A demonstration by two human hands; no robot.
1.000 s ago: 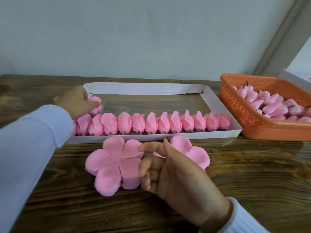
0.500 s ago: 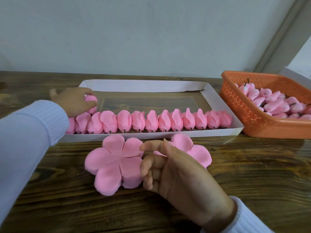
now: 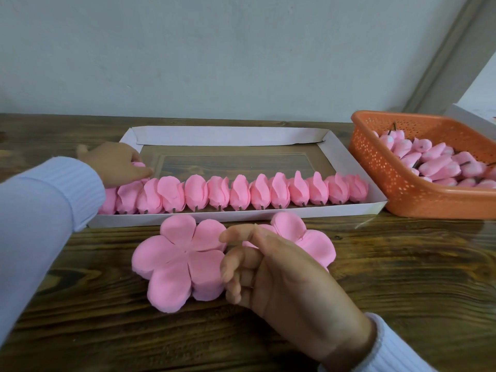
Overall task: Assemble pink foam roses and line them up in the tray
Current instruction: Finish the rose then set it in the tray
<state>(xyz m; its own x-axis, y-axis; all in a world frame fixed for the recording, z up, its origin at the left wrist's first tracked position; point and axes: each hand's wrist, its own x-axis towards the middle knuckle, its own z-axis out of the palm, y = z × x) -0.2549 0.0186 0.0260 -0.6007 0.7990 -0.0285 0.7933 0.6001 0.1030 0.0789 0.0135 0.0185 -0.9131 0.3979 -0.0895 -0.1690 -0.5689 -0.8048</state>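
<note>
A dark wooden tabletop [image 3: 402,277] is carrying everything, running back to a pale wall. A long, shallow white cardboard tray [image 3: 228,135] is lying across it at mid-distance, its clear bottom letting the wood grain show through. An orange perforated plastic basket [image 3: 375,167] is sitting just beside the tray's right end, holding a heap of pink foam buds [image 3: 434,162], some with dark stems sticking out. The corner of a white box [image 3: 472,119] is showing behind the basket.

A row of finished pink foam roses [image 3: 241,193] is standing along the tray's near wall, packed side by side from end to end, with short dark stems pointing toward the person. On the tabletop in front of the tray, a stack of flat five-lobed pink petal pieces [image 3: 177,264] is lying just left of centre. A second petal piece [image 3: 303,234] is lying just to its right, partly hidden by the right hand [image 3: 284,275].

The right hand is resting between the two, its fingers hanging loosely curled and parted, the forefinger reaching toward the left stack; whether it is touching foam cannot be told. The left hand [image 3: 115,163], coming out of a pale ribbed sleeve, is reaching into the tray's left end, its fingers curling over a single rose [image 3: 138,165] and holding it right behind the row.
</note>
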